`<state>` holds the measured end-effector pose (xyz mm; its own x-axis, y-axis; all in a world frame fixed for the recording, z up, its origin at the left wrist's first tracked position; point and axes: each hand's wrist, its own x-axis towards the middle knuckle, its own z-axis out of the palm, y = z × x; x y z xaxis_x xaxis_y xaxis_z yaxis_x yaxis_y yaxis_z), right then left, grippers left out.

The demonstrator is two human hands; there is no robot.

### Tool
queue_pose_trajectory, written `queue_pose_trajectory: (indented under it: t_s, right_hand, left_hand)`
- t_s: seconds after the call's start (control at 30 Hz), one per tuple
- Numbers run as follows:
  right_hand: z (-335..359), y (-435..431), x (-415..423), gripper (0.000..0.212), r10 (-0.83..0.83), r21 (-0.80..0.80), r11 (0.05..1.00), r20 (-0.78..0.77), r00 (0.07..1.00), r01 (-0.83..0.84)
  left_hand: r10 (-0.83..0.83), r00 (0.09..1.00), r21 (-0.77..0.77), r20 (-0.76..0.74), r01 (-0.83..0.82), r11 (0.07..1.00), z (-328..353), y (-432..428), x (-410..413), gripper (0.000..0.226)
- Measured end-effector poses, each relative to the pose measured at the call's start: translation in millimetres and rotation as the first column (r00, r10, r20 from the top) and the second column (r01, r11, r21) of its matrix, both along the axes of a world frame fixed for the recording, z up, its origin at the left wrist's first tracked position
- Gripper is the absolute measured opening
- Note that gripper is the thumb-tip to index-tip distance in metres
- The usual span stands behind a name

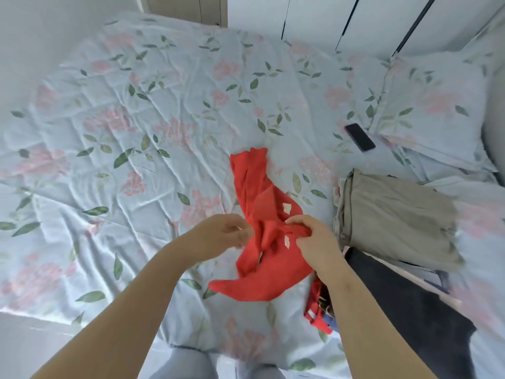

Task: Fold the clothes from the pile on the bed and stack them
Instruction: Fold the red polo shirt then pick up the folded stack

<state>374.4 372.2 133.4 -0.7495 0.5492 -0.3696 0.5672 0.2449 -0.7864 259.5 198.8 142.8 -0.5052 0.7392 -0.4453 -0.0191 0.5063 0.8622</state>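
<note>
Both my hands are bunched on the red garment (262, 203) over the bed (136, 132): left hand (221, 236) pinching one edge, right hand (311, 236) gripping the other, folded stack (390, 214) just beside.

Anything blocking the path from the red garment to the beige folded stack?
Nothing visible. The left hand and right hand grip the red garment; only bare sheet lies between it and the beige folded stack. The phone sits farther back.

bed (153, 110): floral sheet, wrinkled. On it: red garment (262, 203) mid-front, folded khaki stack (393, 214) right, dark garment (404, 302) front-right, phone (360, 137) beside pillow (431, 105).
</note>
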Motion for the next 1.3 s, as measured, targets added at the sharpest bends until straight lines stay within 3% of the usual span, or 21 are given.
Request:
queue_pose_trajectory:
  t_s: [0.1, 0.17, 0.3, 0.37, 0.43, 0.5, 0.57, 0.7, 0.8, 0.9, 1.0, 1.07, 1.17, 1.27, 1.3]
  right_hand:
    - [24, -6, 25, 0.033, 0.149, 0.108, 0.985, -0.104, 0.983, -0.137]
    - [39, -11, 38, 0.031, 0.220, 0.132, 0.971, -0.180, 0.959, -0.198]
    - [61, -13, 53, 0.030, 0.314, 0.196, 0.943, -0.258, 0.914, -0.268]
    - [68, -11, 57, 0.031, 0.316, 0.221, 0.941, -0.291, 0.903, -0.258]
    - [72, -7, 59, 0.030, 0.317, 0.220, 0.940, -0.267, 0.910, -0.262]
    - [73, -3, 59, 0.031, 0.328, 0.210, 0.933, -0.161, 0.931, -0.292]
    - [72, -1, 58, 0.030, 0.327, 0.161, 0.936, -0.074, 0.942, -0.312]
    - [72, -8, 53, 0.036, 0.235, 0.009, 0.972, -0.139, 0.962, -0.236]
    - [71, -7, 49, 0.045, 0.123, -0.049, 0.990, -0.198, 0.972, -0.136]
    - [70, 1, 44, 0.040, 0.166, 0.025, 0.986, 0.002, 0.986, -0.166]
    - [66, 5, 37, 0.014, 0.263, 0.106, 0.955, 0.128, 0.956, -0.277]
    - [64, 11, 35, 0.013, 0.198, 0.154, 0.965, 0.095, 0.976, -0.211]
    - [64, 21, 31, 0.013, 0.072, 0.166, 0.984, -0.019, 0.997, -0.067]
    - [69, 22, 23, 0.020, 0.037, 0.101, 0.994, -0.088, 0.995, -0.028]
    - [73, 23, 19, 0.021, 0.009, 0.076, 0.997, -0.128, 0.992, 0.000]
  left_hand:
    - [0.257, 0.960, 0.011, -0.112, -0.258, 0.966, 8, 9, 12, 0.010]
    - [0.301, 0.939, 0.046, -0.166, -0.298, 0.953, 12, 16, 18, 0.016]
    - [0.006, 0.990, 0.030, -0.141, -0.002, 1.000, 20, 22, 25, 0.052]
    - [-0.107, 0.972, -0.013, -0.207, 0.107, 0.994, 22, 22, 26, 0.036]
    - [-0.096, 0.926, -0.050, -0.365, 0.084, 0.995, 24, 21, 22, 0.009]
    - [-0.066, 0.879, -0.047, -0.473, 0.050, 0.998, 31, 18, 16, 0.018]
    - [-0.049, 0.871, -0.016, -0.489, 0.047, 0.999, 44, 15, 8, 0.023]
    - [-0.177, 0.868, -0.061, -0.463, 0.168, 0.984, 69, 13, -3, 0.016]
    - [-0.148, 0.903, 0.016, -0.403, 0.168, 0.986, 82, 12, -10, 0.007]
    - [-0.101, 0.960, 0.113, -0.261, 0.134, 0.985, 90, 8, -17, 0.009]
    - [-0.230, 0.958, 0.070, -0.170, 0.244, 0.967, 94, 0, -26, 0.026]
    - [-0.337, 0.931, 0.001, -0.136, 0.341, 0.940, 96, -9, -32, 0.039]
    - [-0.416, 0.861, -0.110, -0.293, 0.402, 0.909, 98, -19, -44, 0.021]
    - [-0.321, 0.841, -0.095, -0.436, 0.311, 0.946, 103, -18, -55, 0.014]
    - [-0.264, 0.853, -0.058, -0.450, 0.266, 0.962, 107, -18, -58, 0.022]
